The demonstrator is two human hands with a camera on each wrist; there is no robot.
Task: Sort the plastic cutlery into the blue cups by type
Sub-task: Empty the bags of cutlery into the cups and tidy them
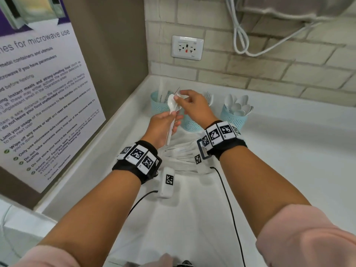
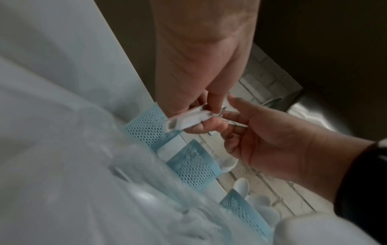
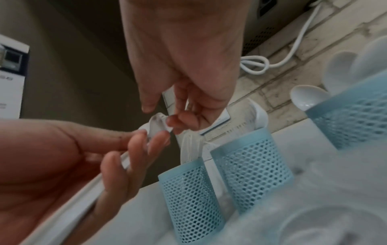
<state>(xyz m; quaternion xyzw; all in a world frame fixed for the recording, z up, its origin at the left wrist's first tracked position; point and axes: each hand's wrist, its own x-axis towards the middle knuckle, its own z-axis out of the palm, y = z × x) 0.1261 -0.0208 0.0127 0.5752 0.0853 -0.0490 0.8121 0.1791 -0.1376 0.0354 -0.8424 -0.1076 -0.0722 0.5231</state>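
Observation:
My left hand (image 1: 167,122) grips the handle of a white plastic spoon (image 1: 171,104), bowl end up, above the counter in front of the cups. My right hand (image 1: 184,97) pinches the clear wrapper (image 1: 178,93) at the spoon's bowl end. In the left wrist view both hands meet on the wrapped spoon (image 2: 188,119); the right wrist view shows the same pinch (image 3: 157,126). Three blue mesh cups stand in a row. The left cup (image 1: 158,106) holds wrapped pieces, the middle cup (image 1: 190,123) has forks (image 1: 209,98), and the right cup (image 1: 234,117) has spoons (image 1: 238,106).
A pile of wrapped cutlery (image 1: 183,155) lies on the white counter (image 1: 289,151) under my wrists. The brick wall with a socket (image 1: 187,47) is behind the cups, and a poster wall (image 1: 48,93) closes the left side. White cords (image 1: 240,35) hang at the upper right.

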